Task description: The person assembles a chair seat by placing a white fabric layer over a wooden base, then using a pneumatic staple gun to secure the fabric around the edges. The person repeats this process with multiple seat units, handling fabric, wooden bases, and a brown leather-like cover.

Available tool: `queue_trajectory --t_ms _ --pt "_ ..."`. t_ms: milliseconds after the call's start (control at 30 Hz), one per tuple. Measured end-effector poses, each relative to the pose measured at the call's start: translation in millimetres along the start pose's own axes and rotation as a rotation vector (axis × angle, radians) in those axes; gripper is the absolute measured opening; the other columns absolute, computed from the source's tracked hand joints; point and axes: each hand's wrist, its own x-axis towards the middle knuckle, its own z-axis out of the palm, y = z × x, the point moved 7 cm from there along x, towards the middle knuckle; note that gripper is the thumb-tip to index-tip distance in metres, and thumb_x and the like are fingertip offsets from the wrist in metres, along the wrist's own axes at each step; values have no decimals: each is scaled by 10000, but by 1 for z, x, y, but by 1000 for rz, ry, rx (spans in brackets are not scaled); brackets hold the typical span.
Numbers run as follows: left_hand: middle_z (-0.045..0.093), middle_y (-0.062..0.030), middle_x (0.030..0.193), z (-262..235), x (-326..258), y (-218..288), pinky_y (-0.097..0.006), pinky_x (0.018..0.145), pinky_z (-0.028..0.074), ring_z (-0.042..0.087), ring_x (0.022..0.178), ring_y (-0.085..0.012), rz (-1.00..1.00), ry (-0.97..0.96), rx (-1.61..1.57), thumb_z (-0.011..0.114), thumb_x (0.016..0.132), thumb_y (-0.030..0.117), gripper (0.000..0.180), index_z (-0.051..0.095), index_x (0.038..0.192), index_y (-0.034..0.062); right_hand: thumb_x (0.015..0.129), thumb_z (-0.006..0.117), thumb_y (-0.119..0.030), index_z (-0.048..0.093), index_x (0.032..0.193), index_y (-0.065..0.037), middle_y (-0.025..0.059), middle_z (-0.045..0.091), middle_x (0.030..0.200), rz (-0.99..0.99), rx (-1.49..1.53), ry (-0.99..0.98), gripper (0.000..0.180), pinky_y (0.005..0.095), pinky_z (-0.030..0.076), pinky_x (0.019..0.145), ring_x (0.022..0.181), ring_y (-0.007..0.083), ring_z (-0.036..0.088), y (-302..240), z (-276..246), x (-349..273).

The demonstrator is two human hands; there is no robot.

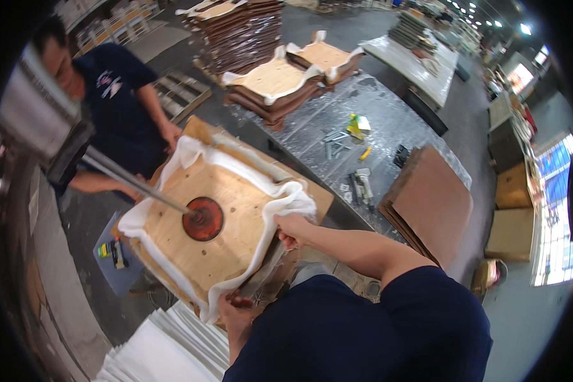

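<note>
A square plywood seat board (242, 219) lies in front of me, edged with white padding (149, 210). A red round press disc (203, 218) on a metal rod (134, 180) rests on its middle. My right hand (291, 228) is closed on the padding at the right corner, with brown cover material below it. At the near corner my left hand (237, 312) has its fingers curled against the edge of the cover; what they grip is partly hidden. Across the board, a co-worker's hands (170, 135) are at its far left side.
A metal-topped table (312, 121) at the right bears a staple gun (363, 186), loose staple strips (336, 143) and a stack of brown sheets (433, 204). Padded boards (274, 76) are piled at its far end. White sheets (165, 344) stand below left; another stapler (118, 253) lies on a small surface.
</note>
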Motion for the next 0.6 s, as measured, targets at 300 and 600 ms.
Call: queue_trajectory --t_ms 300,600 --pt "564 -69 707 -7 -21 19 -431 676 585 616 635 -239 501 113 380 451 1180 498 523 632 1013 36 1111 648 -449 789 957 0 82 713 719 -321 -324 -339 495 356 562 540 549 190 683 -19 -38 -21" --pt "691 -236 1246 197 -67 -27 -448 1078 518 666 1192 -352 1089 -222 1494 817 937 99 522 639 1404 -49 1024 766 -446 835 1199 -72 114 819 956 -139 -160 -91 419 389 656 756 816 253 805 85 -334 122"
